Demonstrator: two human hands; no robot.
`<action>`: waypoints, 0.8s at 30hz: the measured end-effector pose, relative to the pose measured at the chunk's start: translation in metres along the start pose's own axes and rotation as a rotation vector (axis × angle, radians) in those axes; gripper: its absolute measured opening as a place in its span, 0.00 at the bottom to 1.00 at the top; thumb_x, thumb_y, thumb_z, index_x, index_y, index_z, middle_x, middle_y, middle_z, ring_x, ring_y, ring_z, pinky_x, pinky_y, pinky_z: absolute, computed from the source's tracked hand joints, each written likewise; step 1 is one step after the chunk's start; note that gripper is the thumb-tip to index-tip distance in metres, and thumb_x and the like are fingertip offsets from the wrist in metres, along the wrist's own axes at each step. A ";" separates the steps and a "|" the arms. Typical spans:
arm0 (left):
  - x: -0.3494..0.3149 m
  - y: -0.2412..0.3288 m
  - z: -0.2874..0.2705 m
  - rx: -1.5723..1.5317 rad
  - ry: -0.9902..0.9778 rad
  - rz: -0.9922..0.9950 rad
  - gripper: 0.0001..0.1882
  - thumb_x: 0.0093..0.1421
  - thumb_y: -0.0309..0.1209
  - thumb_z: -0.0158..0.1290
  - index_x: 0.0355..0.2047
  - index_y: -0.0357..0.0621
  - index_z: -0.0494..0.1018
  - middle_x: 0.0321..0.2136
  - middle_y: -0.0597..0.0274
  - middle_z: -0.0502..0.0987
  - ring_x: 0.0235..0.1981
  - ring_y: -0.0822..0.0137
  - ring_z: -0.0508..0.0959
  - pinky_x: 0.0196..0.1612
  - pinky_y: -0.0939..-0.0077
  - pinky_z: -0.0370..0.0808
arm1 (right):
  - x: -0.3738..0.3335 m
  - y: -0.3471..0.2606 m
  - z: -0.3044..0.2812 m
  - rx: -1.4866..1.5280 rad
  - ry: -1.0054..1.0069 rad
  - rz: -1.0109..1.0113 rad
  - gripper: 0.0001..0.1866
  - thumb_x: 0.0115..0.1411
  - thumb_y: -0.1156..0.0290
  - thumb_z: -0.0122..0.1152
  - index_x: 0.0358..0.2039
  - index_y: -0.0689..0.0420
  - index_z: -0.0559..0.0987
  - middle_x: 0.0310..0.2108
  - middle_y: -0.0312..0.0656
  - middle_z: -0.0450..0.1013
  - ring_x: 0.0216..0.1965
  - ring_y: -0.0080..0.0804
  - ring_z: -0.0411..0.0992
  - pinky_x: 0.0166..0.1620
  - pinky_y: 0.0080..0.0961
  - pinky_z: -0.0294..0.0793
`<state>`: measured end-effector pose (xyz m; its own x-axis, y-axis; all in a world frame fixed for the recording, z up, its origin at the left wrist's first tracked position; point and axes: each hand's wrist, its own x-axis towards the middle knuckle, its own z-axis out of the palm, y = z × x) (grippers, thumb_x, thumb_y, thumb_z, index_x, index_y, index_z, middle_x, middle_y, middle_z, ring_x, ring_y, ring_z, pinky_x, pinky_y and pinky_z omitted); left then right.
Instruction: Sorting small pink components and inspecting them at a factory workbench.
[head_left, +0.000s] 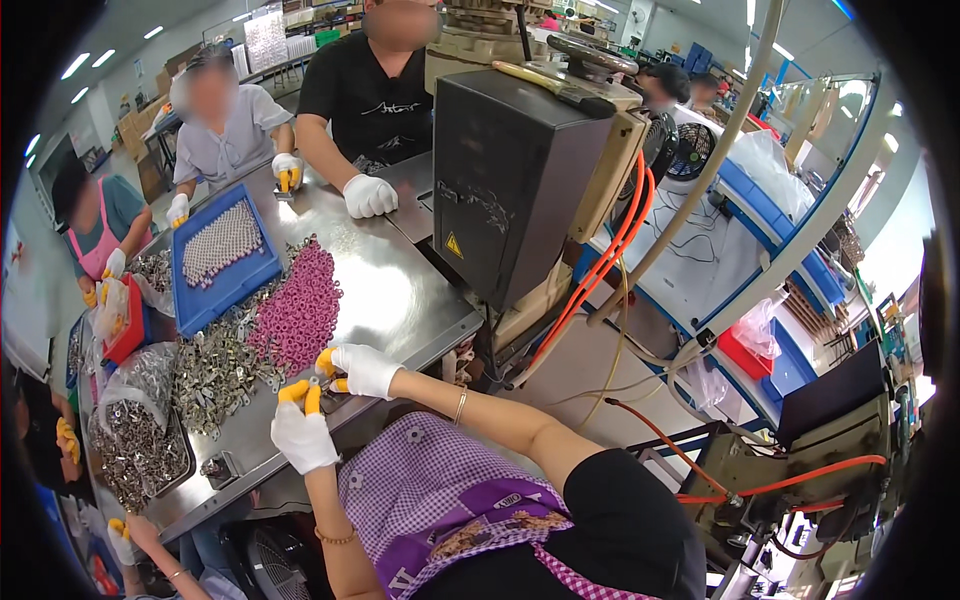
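White work gloves with yellow fingertips cover both my hands, which meet at the table's near edge. My left hand (304, 436) points its pinched fingertips upward, and whatever they grip is too small to make out. Beside it, my right hand (366, 371) has thumb and finger closed around a small metal part (319, 381), mostly hidden by the fingertips. Just beyond my hands lies a heap of pink rings (297, 305). Left of that, a pile of small silvery metal clips (214, 372) spreads over the steel table (385, 290).
A blue tray (228, 297) holds rows of small pale parts. Bags of metal pieces (135, 440) and a red bin (128, 330) stand at the left. A dark machine housing (520, 180) with orange hoses (622, 240) rises at the right. Gloved co-workers line the far side.
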<state>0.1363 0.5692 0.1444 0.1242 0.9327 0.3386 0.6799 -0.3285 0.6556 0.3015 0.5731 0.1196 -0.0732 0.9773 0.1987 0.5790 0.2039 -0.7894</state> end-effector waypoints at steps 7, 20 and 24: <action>0.021 -0.010 0.017 0.573 -0.117 0.134 0.10 0.51 0.33 0.56 0.32 0.44 0.79 0.28 0.55 0.76 0.30 0.54 0.74 0.40 0.63 0.69 | 0.000 0.000 0.003 -0.091 0.031 -0.009 0.11 0.49 0.74 0.64 0.35 0.57 0.79 0.35 0.41 0.76 0.35 0.43 0.73 0.42 0.33 0.73; 0.026 -0.011 0.004 0.424 -0.185 0.173 0.08 0.49 0.30 0.54 0.30 0.43 0.78 0.28 0.53 0.77 0.31 0.52 0.74 0.39 0.62 0.69 | -0.009 0.013 0.002 -0.216 0.097 -0.135 0.15 0.49 0.66 0.66 0.38 0.53 0.81 0.35 0.40 0.76 0.34 0.41 0.73 0.40 0.30 0.72; 0.028 -0.024 0.012 0.328 -0.186 0.154 0.08 0.49 0.29 0.53 0.30 0.44 0.79 0.28 0.53 0.77 0.30 0.51 0.75 0.38 0.62 0.69 | -0.016 0.011 -0.001 -0.260 0.078 -0.168 0.18 0.48 0.64 0.66 0.41 0.52 0.80 0.38 0.39 0.77 0.36 0.44 0.73 0.42 0.32 0.72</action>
<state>0.1321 0.6046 0.1305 0.3511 0.8970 0.2684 0.8339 -0.4299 0.3461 0.3103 0.5594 0.1084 -0.1290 0.9219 0.3653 0.7531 0.3308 -0.5688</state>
